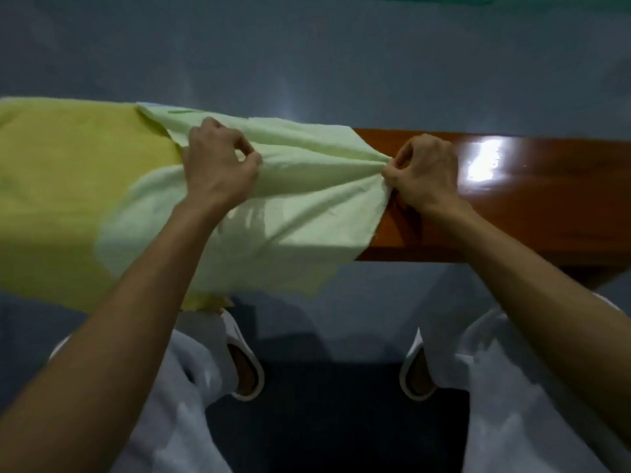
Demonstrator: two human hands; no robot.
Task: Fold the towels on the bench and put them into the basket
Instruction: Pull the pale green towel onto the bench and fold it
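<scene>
**Wooden bench (546, 206), a fold in hand**

Glossy and brown, the bench spans a grey floor (307, 63). At left lies a yellow towel (61, 186), with the pale green towel (300, 213) overlapping its right part and hanging over the near edge. The left hand (218, 165) pinches cloth near the green towel's middle. The right hand (423, 172) pinches its bunched right edge. An uneven tug could drag the yellow towel along or slide both off the front. No basket shows.
</scene>
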